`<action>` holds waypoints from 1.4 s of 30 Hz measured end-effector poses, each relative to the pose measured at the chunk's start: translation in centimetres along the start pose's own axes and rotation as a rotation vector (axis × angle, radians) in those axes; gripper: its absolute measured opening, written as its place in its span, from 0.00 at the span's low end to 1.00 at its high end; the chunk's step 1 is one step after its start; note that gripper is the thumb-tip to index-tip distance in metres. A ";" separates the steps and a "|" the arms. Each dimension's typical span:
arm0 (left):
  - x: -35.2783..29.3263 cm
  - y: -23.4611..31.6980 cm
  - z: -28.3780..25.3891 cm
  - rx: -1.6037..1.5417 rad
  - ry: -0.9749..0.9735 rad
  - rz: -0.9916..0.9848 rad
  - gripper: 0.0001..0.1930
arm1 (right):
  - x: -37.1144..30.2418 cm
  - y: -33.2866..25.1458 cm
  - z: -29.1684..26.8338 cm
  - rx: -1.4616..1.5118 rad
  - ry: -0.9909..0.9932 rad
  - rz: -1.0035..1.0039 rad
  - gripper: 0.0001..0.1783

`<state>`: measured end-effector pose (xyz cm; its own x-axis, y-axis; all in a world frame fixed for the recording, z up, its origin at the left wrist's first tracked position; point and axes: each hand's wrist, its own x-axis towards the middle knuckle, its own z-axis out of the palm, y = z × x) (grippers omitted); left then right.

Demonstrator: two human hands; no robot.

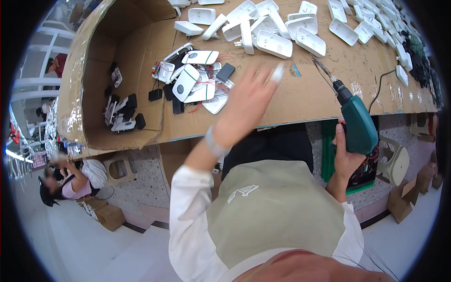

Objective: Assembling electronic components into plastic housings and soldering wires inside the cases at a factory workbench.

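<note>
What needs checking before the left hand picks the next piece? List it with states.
1. Left hand free: ok, open, motion-blurred above the table.
2. Right hand grip on green electric screwdriver: ok, held at the table edge.
3. Screwdriver bit clear of parts: ok, over bare cardboard table top.
4. Pile of opened white housings with wires within reach: ok, just left of the hand.
5. Bit seated: cannot tell.

One green drill (358, 123), one cardboard box (89, 70), two plastic stools (393, 162), and well over twenty white plastic shells (274, 44) on the counter (310, 94).
</note>
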<state>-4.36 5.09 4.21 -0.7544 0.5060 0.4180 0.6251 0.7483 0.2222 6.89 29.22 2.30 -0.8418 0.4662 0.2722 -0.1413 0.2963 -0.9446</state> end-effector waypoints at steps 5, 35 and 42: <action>4.9 -3.9 8.1 0.416 -0.148 0.234 0.04 | -0.8 -0.2 -1.1 0.010 0.032 0.052 0.10; -8.3 -1.7 2.1 -0.740 0.802 -0.770 0.05 | -0.4 1.6 -0.8 0.041 -0.015 0.110 0.10; -10.3 3.3 2.8 -0.899 0.561 -0.792 0.08 | -1.0 1.8 -1.1 0.081 -0.108 0.144 0.15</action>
<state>4.92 3.54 -1.84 -0.9259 -0.3412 0.1623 0.1345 0.1038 0.9855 8.05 30.15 0.54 -0.9069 0.4051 0.1162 -0.0532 0.1634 -0.9851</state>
